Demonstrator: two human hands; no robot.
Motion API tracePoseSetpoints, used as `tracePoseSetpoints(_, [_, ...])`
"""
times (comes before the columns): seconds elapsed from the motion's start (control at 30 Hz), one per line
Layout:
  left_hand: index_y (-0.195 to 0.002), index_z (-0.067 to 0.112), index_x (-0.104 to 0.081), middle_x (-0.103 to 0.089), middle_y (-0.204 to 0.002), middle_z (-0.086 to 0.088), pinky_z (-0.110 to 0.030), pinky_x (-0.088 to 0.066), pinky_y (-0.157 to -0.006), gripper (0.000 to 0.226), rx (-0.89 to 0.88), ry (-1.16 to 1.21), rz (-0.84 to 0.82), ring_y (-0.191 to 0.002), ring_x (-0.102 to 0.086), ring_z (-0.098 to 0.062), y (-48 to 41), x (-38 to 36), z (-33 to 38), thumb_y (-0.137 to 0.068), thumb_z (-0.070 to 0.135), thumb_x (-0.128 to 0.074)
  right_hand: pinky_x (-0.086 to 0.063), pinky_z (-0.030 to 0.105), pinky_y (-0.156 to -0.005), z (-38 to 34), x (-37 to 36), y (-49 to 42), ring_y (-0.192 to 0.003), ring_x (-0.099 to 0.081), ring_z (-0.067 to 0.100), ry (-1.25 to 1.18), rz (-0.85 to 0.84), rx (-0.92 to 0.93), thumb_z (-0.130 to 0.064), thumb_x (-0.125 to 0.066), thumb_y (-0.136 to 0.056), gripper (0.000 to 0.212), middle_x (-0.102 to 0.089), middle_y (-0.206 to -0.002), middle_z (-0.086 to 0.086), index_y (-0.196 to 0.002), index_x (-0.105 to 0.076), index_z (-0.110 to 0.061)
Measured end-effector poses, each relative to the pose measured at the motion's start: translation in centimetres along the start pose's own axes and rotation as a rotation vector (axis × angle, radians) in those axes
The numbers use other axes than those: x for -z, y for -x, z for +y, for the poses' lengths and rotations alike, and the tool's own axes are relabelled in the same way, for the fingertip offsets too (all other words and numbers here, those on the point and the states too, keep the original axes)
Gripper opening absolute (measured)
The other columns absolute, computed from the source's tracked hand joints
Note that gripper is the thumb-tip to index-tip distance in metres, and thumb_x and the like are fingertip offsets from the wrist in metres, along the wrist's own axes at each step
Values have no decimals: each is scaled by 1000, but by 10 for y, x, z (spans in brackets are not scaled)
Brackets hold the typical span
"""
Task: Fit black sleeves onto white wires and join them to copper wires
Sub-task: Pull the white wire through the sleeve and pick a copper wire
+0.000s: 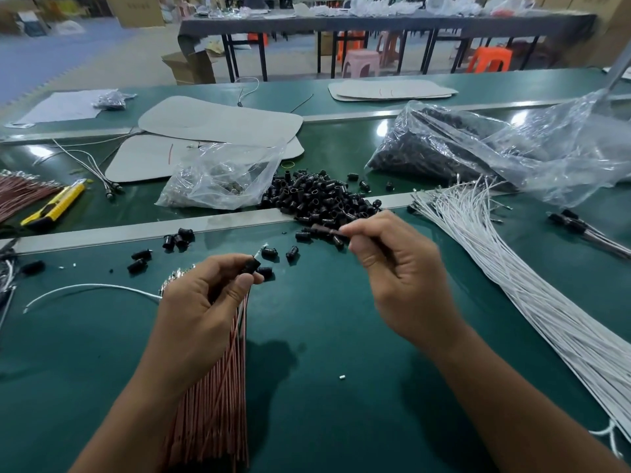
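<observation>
Wire assembly at a factory bench: a black sleeve (251, 266) is pinched between the thumb and forefinger of the left hand (201, 302), near the middle of the green tabletop (324, 353). A pale wire tip (260, 250) pokes out of the sleeve's far end. The same hand curls round a thick bundle of copper wires (215, 387) that fans down toward the near edge, while a single white wire (85, 287) trails out to the left from behind it.

To the right, the right hand (396, 271) pinches a dark, brownish tube-shaped piece (322, 229) at its fingertips. The piece points left above the near fringe of a pile of black sleeves (324, 196), and blur hides whether a wire runs from it. The pile straddles a metal strip (136, 230) crossing the tabletop. Stray sleeves (292, 252) lie scattered on the near side of the strip, just beyond the two hands.

A long sheaf of white wires (512, 274) runs along the right side, from the strip toward the near right corner. Beyond the strip, a small plastic bag (222, 179) lies just left of the pile, and a larger plastic bag (478, 148) filled with dark parts lies at far right. A yellow utility knife (54, 206) and a second batch of copper wires (20, 192) lie at far left, with grey card sheets (218, 121) behind the small bag.
</observation>
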State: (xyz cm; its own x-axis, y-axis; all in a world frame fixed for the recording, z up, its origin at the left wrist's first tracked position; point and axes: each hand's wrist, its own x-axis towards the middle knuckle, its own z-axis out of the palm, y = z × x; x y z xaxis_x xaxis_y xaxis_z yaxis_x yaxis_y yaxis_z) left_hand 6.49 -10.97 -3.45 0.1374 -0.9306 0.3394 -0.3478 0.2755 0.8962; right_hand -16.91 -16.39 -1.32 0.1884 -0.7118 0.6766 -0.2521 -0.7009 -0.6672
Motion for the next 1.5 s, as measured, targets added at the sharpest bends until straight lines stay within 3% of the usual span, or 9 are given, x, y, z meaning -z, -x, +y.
tracePoseSetpoints(0.17, [-107, 38, -72, -75, -98, 12, -18, -54, -87, 26, -28, -19, -53, -96, -71, -8, 2, -3, -3, -87, 25, -62, -48, 29, -76, 11, -12, 7, -83, -56, 20, 242, -166, 87, -6, -68, -93, 3, -61, -91, 2, -93, -70, -4])
tracePoseSetpoints(0.7, [-109, 39, -68, -71, -102, 21, -14, -50, -87, 27, -96, -121, -122, -99, -68, -2, 5, -10, -1, -86, 27, -62, -45, 28, -73, 14, -21, 13, -78, -53, 24, 244, -237, 139, -4, -70, -92, 4, -59, -86, 6, -90, -73, -1])
tracePoseSetpoints(0.93, [-111, 29, -70, -71, -100, 17, -14, -49, -86, 29, -126, -160, -176, -98, -67, -6, 7, -12, 0, -89, 10, -65, -41, 19, -74, 14, -23, 15, -78, -52, 17, 220, -257, 127, -5, -71, -91, 5, -58, -87, 5, -91, -73, 0])
tracePoseSetpoints(1.07, [-110, 28, -70, -71, -99, 16, -15, -49, -84, 33, -132, -173, -179, -97, -67, -7, 7, -11, 1, -88, 4, -67, -41, 17, -73, 15, -22, 15, -76, -52, 11, 146, -252, 88, -5, -72, -91, 5, -59, -87, 4, -90, -75, -1])
tracePoseSetpoints(1.33, [-104, 28, -69, -70, -98, 25, -8, -47, -80, 31, -113, -179, -138, -94, -65, 3, 9, -13, 4, -86, 3, -70, -46, 23, -69, 12, -21, 14, -72, -56, 15, 82, -287, -12, -6, -74, -88, 4, -62, -82, 6, -87, -76, -2])
tracePoseSetpoints(1.5, [-100, 29, -69, -70, -99, 22, -9, -47, -82, 31, -118, -188, -131, -95, -65, 1, 9, -13, 4, -85, 2, -71, -39, 14, -65, 11, -18, 12, -63, -51, 4, -30, -371, -292, -15, -76, -88, 4, -62, -76, -8, -84, -78, -14])
